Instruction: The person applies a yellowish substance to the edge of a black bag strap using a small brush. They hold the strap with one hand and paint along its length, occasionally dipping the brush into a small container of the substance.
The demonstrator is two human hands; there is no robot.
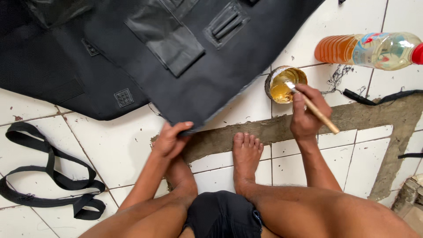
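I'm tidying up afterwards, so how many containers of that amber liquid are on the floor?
2: a plastic bottle lying on its side at top right, and a small round tin beside it, where the right hand dips a brush.

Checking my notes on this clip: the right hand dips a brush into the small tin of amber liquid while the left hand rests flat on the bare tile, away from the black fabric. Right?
Not quite. In the head view the left hand grips the corner of the black fabric, not bare tile. The right hand does dip the brush into the tin.

Black fabric panel, black straps, amber liquid in the tin and bottle, white tiles.
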